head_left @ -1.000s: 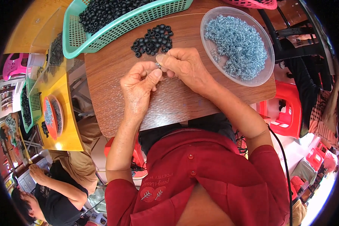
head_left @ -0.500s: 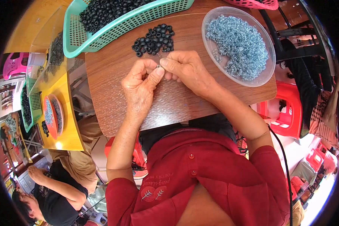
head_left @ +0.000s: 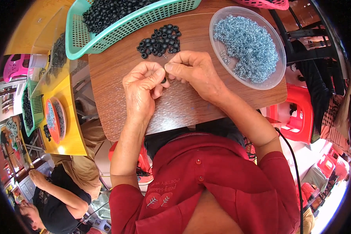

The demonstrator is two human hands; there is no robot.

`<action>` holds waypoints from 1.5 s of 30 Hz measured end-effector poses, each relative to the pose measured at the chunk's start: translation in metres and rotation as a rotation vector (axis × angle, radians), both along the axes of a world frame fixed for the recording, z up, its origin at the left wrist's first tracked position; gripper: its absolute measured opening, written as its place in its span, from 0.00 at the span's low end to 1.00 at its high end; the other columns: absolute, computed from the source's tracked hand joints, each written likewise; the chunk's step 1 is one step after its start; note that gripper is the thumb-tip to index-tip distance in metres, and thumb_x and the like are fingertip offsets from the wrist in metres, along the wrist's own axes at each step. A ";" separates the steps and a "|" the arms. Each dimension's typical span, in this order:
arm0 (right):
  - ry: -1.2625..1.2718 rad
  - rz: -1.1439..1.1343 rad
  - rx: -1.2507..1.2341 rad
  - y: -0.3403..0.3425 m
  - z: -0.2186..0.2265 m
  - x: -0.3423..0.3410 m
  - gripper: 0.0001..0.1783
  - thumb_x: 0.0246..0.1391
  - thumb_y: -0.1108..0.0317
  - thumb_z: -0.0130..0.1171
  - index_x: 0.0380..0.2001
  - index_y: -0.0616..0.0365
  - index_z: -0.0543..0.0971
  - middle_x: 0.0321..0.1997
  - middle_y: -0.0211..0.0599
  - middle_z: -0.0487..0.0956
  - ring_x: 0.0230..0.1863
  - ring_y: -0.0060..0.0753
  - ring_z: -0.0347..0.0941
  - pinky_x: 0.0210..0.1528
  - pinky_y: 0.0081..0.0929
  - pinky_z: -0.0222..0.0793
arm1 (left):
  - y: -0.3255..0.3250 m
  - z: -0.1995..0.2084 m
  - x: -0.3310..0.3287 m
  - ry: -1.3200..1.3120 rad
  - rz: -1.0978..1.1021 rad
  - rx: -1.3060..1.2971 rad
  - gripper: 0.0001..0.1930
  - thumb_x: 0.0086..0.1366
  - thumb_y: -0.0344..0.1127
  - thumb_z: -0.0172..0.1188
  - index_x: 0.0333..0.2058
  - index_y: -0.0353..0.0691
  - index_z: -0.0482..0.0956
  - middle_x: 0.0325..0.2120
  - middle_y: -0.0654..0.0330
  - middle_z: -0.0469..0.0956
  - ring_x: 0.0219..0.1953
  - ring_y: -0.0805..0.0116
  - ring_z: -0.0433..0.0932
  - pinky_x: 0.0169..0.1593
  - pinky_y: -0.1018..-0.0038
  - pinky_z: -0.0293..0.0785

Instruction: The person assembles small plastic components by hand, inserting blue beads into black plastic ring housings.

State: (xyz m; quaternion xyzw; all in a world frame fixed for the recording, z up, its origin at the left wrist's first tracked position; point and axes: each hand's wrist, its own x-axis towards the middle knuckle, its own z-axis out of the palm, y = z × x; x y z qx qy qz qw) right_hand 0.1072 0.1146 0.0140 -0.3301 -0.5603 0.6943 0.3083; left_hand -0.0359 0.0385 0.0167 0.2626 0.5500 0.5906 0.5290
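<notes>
My two hands meet over the middle of the wooden table [head_left: 117, 93], fingertips almost touching. With thumb and fingers closed, my left hand [head_left: 139, 87] holds a small round black plastic cap [head_left: 163, 80], mostly covered by the fingers. My right hand [head_left: 197, 74] pinches right beside it; anything between its fingertips is hidden. Just beyond my hands lies a loose pile of similar black caps [head_left: 160, 42], hollow and rounded. To the right, a clear plastic bowl [head_left: 283, 58] contains many small silvery-blue coil-shaped pieces [head_left: 247, 48].
A green plastic basket [head_left: 75, 39] full of black caps stands at the far left. Part of a pink basket [head_left: 267, 4] shows at the far right. Red stools [head_left: 300, 113] flank the table. Another person [head_left: 62, 195] sits at the left by a yellow table [head_left: 72, 136].
My left hand has turned and shifted slightly left, its fingers curling under. The black cap now shows below the left thumb. My right hand has barely moved.
</notes>
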 end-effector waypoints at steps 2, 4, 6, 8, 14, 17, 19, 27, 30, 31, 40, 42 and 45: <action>-0.037 -0.015 0.075 0.000 -0.005 0.001 0.09 0.50 0.70 0.59 0.23 0.67 0.77 0.20 0.34 0.77 0.25 0.20 0.72 0.27 0.21 0.68 | 0.002 0.003 0.001 -0.173 0.031 -0.061 0.07 0.59 0.31 0.62 0.31 0.33 0.76 0.19 0.53 0.76 0.12 0.78 0.63 0.16 0.84 0.54; -0.034 -0.027 0.133 -0.002 -0.008 -0.001 0.08 0.50 0.71 0.59 0.24 0.67 0.77 0.20 0.34 0.78 0.25 0.20 0.73 0.27 0.22 0.68 | 0.001 0.002 -0.001 -0.257 0.010 -0.088 0.07 0.60 0.32 0.61 0.31 0.33 0.75 0.19 0.52 0.76 0.11 0.76 0.63 0.16 0.83 0.53; -0.031 -0.041 0.191 -0.004 -0.007 0.000 0.08 0.51 0.72 0.59 0.26 0.67 0.77 0.20 0.35 0.78 0.25 0.21 0.73 0.28 0.22 0.69 | 0.000 0.001 -0.003 -0.341 -0.011 -0.114 0.08 0.61 0.32 0.60 0.31 0.33 0.74 0.18 0.51 0.75 0.11 0.75 0.63 0.16 0.82 0.53; -0.054 -0.056 0.242 -0.005 -0.003 0.001 0.06 0.51 0.74 0.59 0.28 0.67 0.77 0.22 0.36 0.79 0.26 0.22 0.74 0.29 0.23 0.70 | 0.000 0.000 -0.003 -0.494 -0.049 -0.106 0.08 0.62 0.33 0.59 0.31 0.33 0.73 0.18 0.50 0.74 0.11 0.74 0.62 0.16 0.81 0.52; -0.027 -0.028 0.208 -0.003 -0.006 0.003 0.06 0.49 0.73 0.61 0.27 0.65 0.77 0.24 0.39 0.79 0.26 0.26 0.76 0.28 0.25 0.71 | 0.002 0.003 -0.002 -0.501 -0.035 -0.102 0.09 0.62 0.34 0.60 0.30 0.34 0.73 0.18 0.51 0.75 0.11 0.75 0.62 0.16 0.80 0.53; -0.295 -0.087 0.473 0.004 -0.009 0.008 0.07 0.49 0.71 0.63 0.30 0.62 0.77 0.26 0.30 0.76 0.26 0.19 0.71 0.29 0.20 0.67 | 0.007 0.005 0.001 -0.087 0.070 -0.116 0.07 0.61 0.32 0.62 0.30 0.34 0.75 0.16 0.57 0.75 0.13 0.78 0.64 0.17 0.80 0.56; -0.368 -0.129 0.674 0.010 -0.012 0.007 0.07 0.47 0.71 0.63 0.28 0.61 0.77 0.25 0.34 0.76 0.27 0.27 0.72 0.29 0.26 0.67 | 0.010 -0.004 -0.001 0.130 0.076 -0.063 0.06 0.60 0.31 0.63 0.31 0.35 0.77 0.16 0.61 0.74 0.14 0.80 0.64 0.18 0.81 0.57; -0.600 -0.156 0.964 0.020 -0.027 -0.008 0.07 0.43 0.72 0.62 0.23 0.60 0.73 0.26 0.42 0.75 0.34 0.48 0.72 0.35 0.42 0.66 | 0.017 -0.016 -0.006 0.540 0.071 -0.025 0.05 0.58 0.27 0.63 0.34 0.37 0.81 0.16 0.71 0.72 0.18 0.84 0.65 0.21 0.86 0.60; -0.622 -0.173 0.959 0.022 -0.033 -0.006 0.07 0.43 0.73 0.63 0.24 0.59 0.74 0.27 0.41 0.75 0.34 0.47 0.72 0.35 0.42 0.67 | 0.018 -0.013 -0.008 0.492 0.086 -0.034 0.05 0.58 0.27 0.63 0.35 0.37 0.81 0.16 0.69 0.73 0.18 0.84 0.66 0.21 0.85 0.60; -0.590 -0.192 0.972 0.023 -0.034 -0.004 0.07 0.42 0.74 0.63 0.24 0.59 0.74 0.27 0.40 0.76 0.34 0.47 0.72 0.35 0.41 0.67 | 0.019 -0.012 -0.010 0.424 0.085 -0.038 0.06 0.58 0.27 0.63 0.35 0.36 0.81 0.17 0.67 0.74 0.17 0.83 0.66 0.20 0.85 0.60; -0.202 -0.197 0.943 0.003 -0.006 -0.007 0.09 0.42 0.78 0.63 0.30 0.59 0.78 0.27 0.37 0.75 0.31 0.39 0.71 0.33 0.32 0.68 | 0.006 -0.001 -0.015 -0.358 0.009 -0.129 0.09 0.59 0.30 0.63 0.35 0.31 0.78 0.20 0.52 0.76 0.14 0.77 0.67 0.16 0.83 0.56; -0.117 -0.196 0.984 0.000 -0.006 -0.007 0.09 0.41 0.78 0.63 0.31 0.59 0.79 0.26 0.36 0.75 0.30 0.38 0.71 0.32 0.31 0.68 | 0.002 0.000 -0.010 -0.386 0.026 -0.144 0.09 0.60 0.30 0.63 0.35 0.31 0.77 0.20 0.51 0.76 0.14 0.76 0.67 0.16 0.83 0.56; -0.150 -0.179 1.056 -0.002 -0.007 -0.004 0.09 0.41 0.78 0.64 0.30 0.60 0.79 0.27 0.37 0.75 0.30 0.38 0.71 0.32 0.31 0.68 | -0.003 0.003 -0.006 -0.415 0.046 -0.174 0.08 0.61 0.31 0.61 0.35 0.31 0.76 0.20 0.50 0.76 0.14 0.75 0.66 0.16 0.81 0.56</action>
